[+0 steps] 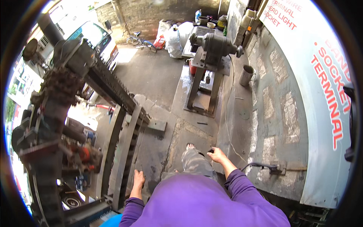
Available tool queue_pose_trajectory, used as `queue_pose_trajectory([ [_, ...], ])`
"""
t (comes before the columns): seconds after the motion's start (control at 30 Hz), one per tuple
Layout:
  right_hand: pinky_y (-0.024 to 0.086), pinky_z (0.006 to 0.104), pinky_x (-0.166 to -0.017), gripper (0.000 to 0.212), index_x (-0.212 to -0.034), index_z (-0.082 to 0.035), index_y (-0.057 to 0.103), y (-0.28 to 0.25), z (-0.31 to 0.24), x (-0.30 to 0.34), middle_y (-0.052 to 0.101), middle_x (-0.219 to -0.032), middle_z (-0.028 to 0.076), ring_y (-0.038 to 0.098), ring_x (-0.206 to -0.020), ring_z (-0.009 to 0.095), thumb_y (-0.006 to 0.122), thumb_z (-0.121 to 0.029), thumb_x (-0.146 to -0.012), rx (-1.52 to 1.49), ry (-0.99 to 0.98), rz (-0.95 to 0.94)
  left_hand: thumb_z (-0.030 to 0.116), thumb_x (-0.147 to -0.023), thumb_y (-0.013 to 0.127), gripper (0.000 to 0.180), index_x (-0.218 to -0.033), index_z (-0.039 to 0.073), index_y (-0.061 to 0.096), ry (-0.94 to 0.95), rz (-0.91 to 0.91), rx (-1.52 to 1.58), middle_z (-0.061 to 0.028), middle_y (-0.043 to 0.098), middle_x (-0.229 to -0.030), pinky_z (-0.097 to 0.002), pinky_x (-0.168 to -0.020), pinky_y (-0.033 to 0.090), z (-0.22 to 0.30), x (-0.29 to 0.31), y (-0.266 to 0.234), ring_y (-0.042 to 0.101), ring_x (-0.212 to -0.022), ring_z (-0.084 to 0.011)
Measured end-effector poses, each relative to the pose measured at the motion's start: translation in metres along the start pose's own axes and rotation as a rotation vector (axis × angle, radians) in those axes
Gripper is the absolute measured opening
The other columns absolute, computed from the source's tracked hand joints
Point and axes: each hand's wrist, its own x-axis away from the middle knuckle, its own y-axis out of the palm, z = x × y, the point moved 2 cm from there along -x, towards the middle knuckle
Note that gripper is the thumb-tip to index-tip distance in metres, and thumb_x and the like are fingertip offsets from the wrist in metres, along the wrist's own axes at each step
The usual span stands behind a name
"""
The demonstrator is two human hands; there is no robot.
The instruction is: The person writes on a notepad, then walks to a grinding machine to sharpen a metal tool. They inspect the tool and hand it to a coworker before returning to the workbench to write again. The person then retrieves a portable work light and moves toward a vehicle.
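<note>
My left hand (pixel 139 178) hangs low beside my left leg, fingers curled closed. A thin tip seems to poke up from it, too small to name. Out in front of my right thigh, my right hand (pixel 217 155) is closed around a small dark object (pixel 210 150), whose kind I cannot make out. Both hands are in the air over the floor. Ahead stands a dark bench grinder (pixel 215 47) on a metal stand (pixel 193 85), well beyond my reach. One bare foot (pixel 190 146) shows below my patterned trousers.
Heavy dark machinery with a toothed beam (pixel 113 85) fills the left. A metal block (pixel 157 125) juts near its foot. A cable (pixel 227 121) trails along the floor by the right wall. A metal mug (pixel 247 75) stands there, with white sacks (pixel 174 41) farther back.
</note>
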Motion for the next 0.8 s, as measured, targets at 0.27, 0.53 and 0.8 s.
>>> queue_pose_trajectory([
  [0.27,0.055,0.0420,-0.089,0.037,-0.113,0.001,0.071,-0.129,-0.050,-0.198,0.075,-0.106,0.019,0.071,-0.102,0.031,0.071,-0.028,-0.090,-0.079,-0.041,0.254,0.014,-0.097,0.062,0.017,-0.112,0.011,0.056,-0.118,-0.362,0.815,-0.0040,0.057,-0.081,-0.0327,-0.052,0.046,0.352,-0.120,0.021,0.054,-0.061,-0.0160],
  [0.53,0.050,0.0486,-0.106,0.065,-0.149,-0.012,0.045,-0.317,-0.195,-0.347,0.050,-0.145,0.024,0.058,-0.126,0.043,0.069,-0.031,-0.092,0.283,-0.245,0.400,0.021,-0.102,0.063,0.032,-0.131,0.007,0.056,0.181,-0.584,0.748,-0.0040,0.063,-0.088,-0.0269,-0.057,0.052,0.608,-0.187,0.058,0.063,-0.068,-0.0133],
  [0.8,0.051,0.0466,-0.106,0.074,-0.155,-0.014,0.035,-0.364,-0.243,-0.418,0.040,-0.154,0.024,0.056,-0.131,0.041,0.069,-0.032,-0.092,0.478,-0.021,0.291,0.025,-0.105,0.061,0.036,-0.137,0.010,0.059,0.154,-0.684,0.693,-0.0012,0.064,-0.084,-0.0244,-0.054,0.049,0.714,-0.252,0.057,0.057,-0.059,-0.0085],
])
